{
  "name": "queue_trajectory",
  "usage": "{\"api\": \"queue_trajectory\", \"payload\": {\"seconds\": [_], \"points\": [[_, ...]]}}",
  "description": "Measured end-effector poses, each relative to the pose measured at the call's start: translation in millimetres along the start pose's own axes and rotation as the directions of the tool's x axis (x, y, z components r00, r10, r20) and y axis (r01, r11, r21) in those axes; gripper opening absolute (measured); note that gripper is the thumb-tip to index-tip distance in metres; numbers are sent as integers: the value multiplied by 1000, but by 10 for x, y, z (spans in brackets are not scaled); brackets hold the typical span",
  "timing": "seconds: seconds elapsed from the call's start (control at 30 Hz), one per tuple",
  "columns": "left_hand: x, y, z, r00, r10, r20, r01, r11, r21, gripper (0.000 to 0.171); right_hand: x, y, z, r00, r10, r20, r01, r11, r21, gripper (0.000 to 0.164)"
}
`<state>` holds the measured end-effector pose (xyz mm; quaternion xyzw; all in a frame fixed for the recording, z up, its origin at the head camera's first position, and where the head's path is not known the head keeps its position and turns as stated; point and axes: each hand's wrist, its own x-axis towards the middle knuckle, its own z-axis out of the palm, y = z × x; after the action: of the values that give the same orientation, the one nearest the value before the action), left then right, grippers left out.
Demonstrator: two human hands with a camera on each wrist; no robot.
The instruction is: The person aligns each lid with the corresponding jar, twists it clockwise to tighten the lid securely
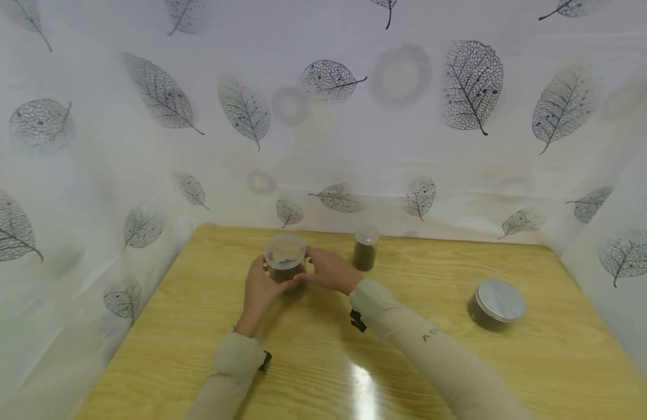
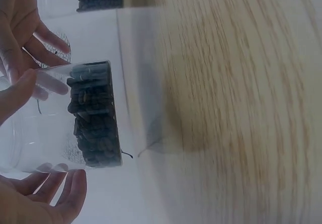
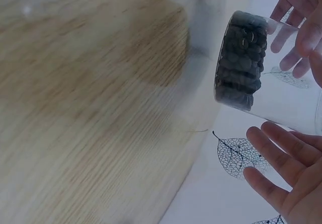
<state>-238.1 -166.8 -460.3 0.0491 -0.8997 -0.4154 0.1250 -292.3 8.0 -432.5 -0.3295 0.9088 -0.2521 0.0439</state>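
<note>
A clear round jar [image 1: 285,252] with a see-through lid and a layer of dark, bean-like pieces [image 2: 94,116] at its bottom is held upright between both hands. My left hand [image 1: 261,293] grips its left side and my right hand [image 1: 331,270] its right side, the thumbs meeting at the front. In the right wrist view the jar's base [image 3: 218,58] hangs above the tabletop, apart from its shadow [image 3: 163,40]. Several fingertips of the right hand [image 3: 287,168] lie along the jar wall, the lowest ones off it.
A smaller, narrow jar [image 1: 365,251] with dark contents stands to the right of the hands, near the back edge. A wide, low jar with a silver lid [image 1: 500,300] sits on the right side of the wooden table [image 1: 407,350]. Leaf-patterned white sheeting [image 1: 344,146] surrounds the table.
</note>
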Motion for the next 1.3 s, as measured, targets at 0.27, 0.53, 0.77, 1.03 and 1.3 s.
{"api": "queue_trajectory", "payload": {"seconds": [0.27,0.53,0.77,1.03,1.3], "points": [[57,-84,-18,997,-45,-67,42,998,-41,87,177,-64,109,1000,-13,-26,11,998,-65,64],[74,-118,13,988,-99,-118,90,993,-82,88,248,-120,167,1000,4,-26,-6,997,-80,60],[60,-123,7,983,-137,-121,128,988,-86,91,285,-138,227,1000,10,-20,-13,993,-117,58],[63,-150,10,980,-154,-129,145,986,-81,90,317,-177,256,1000,22,-11,-24,990,-140,58],[69,-194,28,978,-157,-136,147,986,-81,87,323,-185,282,1000,24,-13,-25,988,-155,57]]}}
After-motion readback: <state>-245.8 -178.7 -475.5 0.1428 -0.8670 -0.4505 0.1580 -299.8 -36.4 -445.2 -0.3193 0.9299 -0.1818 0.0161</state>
